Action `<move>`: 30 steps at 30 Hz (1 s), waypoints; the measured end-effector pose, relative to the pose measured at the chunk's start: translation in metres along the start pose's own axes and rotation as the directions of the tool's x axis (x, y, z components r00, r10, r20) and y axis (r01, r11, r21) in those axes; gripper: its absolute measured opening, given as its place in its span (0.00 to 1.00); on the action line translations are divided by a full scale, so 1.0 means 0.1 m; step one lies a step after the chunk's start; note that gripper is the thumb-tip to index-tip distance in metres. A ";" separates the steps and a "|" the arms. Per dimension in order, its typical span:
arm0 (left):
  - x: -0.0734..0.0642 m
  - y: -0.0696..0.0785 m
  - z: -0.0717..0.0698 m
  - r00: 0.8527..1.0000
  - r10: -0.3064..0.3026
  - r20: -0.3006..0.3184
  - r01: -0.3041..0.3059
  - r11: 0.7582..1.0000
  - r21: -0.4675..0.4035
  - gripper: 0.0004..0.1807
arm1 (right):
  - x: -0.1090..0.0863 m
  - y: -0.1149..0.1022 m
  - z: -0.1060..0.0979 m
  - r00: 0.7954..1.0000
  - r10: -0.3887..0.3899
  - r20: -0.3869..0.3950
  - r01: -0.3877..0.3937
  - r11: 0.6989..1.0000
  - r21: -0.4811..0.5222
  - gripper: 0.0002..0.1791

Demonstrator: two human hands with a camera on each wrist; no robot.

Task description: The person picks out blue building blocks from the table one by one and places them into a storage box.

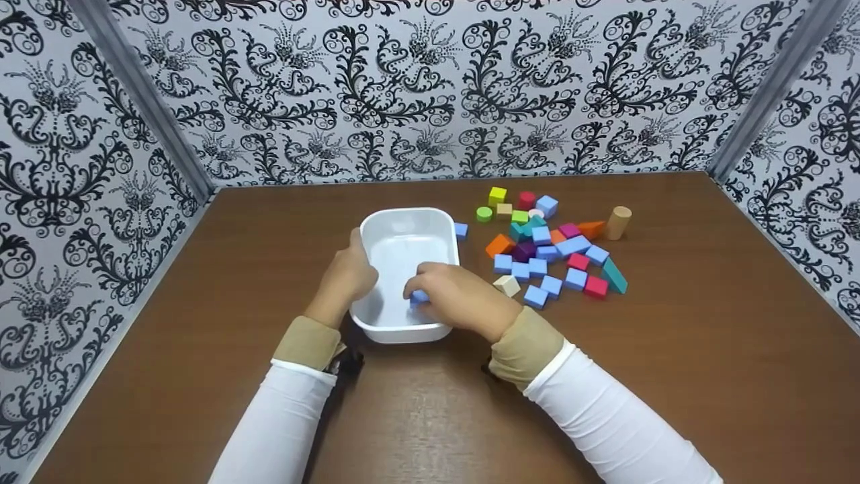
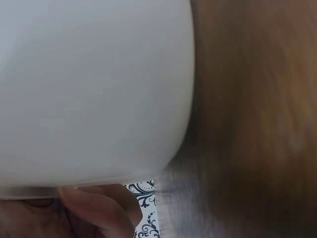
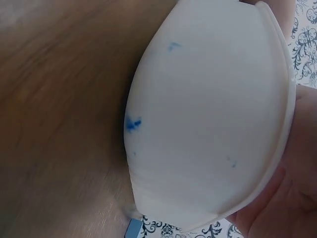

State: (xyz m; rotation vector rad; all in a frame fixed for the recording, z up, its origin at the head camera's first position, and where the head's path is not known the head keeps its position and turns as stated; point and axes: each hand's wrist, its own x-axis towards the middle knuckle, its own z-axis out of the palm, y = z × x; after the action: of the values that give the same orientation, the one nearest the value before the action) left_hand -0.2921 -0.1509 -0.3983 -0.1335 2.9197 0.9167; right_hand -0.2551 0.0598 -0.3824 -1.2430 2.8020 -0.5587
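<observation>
Head view: left fingers (image 1: 356, 243) grip the white tray (image 1: 405, 255); right fingers (image 1: 418, 279) pinch a blue block (image 1: 419, 297).

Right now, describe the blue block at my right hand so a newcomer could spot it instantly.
On the brown table, find the white tub left of the loose colored blocks. The right hand reaches into it, with a small blue block partly showing beneath. Other blue blocks lie on the table; this is the only one visible inside the tub.
</observation>
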 end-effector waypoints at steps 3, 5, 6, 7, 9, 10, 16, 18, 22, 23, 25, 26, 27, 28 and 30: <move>0.01 0.00 0.01 1.000 -0.009 -0.002 0.009 1.000 -0.001 0.48 | 0.00 0.01 -0.02 1.000 0.012 0.021 -0.012 1.000 0.004 0.12; 0.01 0.01 0.02 1.000 -0.009 0.002 0.009 1.000 -0.002 0.48 | -0.01 0.01 -0.03 0.999 0.028 0.036 -0.028 1.000 -0.004 0.13; 0.00 0.03 0.02 1.000 -0.011 0.006 0.011 1.000 -0.005 0.48 | -0.02 0.01 -0.03 0.998 0.036 0.045 -0.036 0.999 -0.012 0.13; 0.00 0.04 0.03 1.000 -0.011 0.011 0.011 1.000 -0.008 0.48 | -0.02 0.01 -0.04 0.997 0.046 0.055 -0.045 0.999 -0.022 0.13; -0.02 0.06 0.05 1.000 -0.006 0.017 0.006 1.000 -0.011 0.48 | -0.03 0.02 -0.05 0.995 0.062 0.076 -0.059 0.997 -0.044 0.13; -0.03 0.07 0.05 1.000 -0.005 0.019 0.005 1.000 -0.016 0.48 | -0.04 0.02 -0.06 0.994 0.065 0.085 -0.060 0.997 -0.055 0.12; -0.06 0.13 0.10 1.000 -0.004 0.016 0.005 0.999 -0.042 0.48 | -0.07 0.03 -0.07 0.990 0.068 0.123 -0.059 0.995 -0.076 0.11; -0.06 0.13 0.10 1.000 0.000 0.012 0.000 0.999 -0.042 0.48 | -0.07 0.03 -0.07 0.989 0.073 0.129 -0.064 0.995 -0.072 0.11; -0.05 0.12 0.11 1.000 0.004 0.005 -0.004 0.999 -0.038 0.47 | -0.06 0.03 -0.06 0.987 0.089 0.137 -0.081 0.995 -0.061 0.11; -0.05 0.12 0.11 1.000 0.004 0.006 -0.004 0.999 -0.039 0.47 | -0.06 0.03 -0.05 0.986 0.095 0.141 -0.087 0.994 -0.059 0.11; -0.05 0.12 0.11 1.000 0.005 0.009 -0.004 0.999 -0.039 0.48 | -0.05 0.03 -0.04 0.983 0.107 0.146 -0.100 0.994 -0.052 0.11; -0.04 0.12 0.11 1.000 0.004 0.013 -0.003 0.999 -0.039 0.48 | -0.04 0.03 -0.04 0.983 0.110 0.147 -0.103 0.993 -0.051 0.11; -0.04 0.12 0.11 1.000 0.003 0.016 -0.002 0.999 -0.040 0.48 | -0.04 0.04 -0.03 0.983 0.112 0.147 -0.105 0.993 -0.052 0.11; -0.04 0.11 0.11 1.000 0.002 0.019 -0.001 0.999 -0.040 0.47 | -0.04 0.04 -0.03 0.983 0.114 0.146 -0.107 0.993 -0.052 0.10; -0.04 0.11 0.11 1.000 0.000 0.024 0.001 0.999 -0.037 0.48 | -0.04 0.04 -0.02 0.983 0.117 0.144 -0.110 0.993 -0.052 0.10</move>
State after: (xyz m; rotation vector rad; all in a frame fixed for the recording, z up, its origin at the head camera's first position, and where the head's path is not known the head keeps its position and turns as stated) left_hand -0.2889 -0.1354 -0.4006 -0.1241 2.8811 0.9661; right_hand -0.2560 0.0657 -0.3826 -1.0742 2.7538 -0.3846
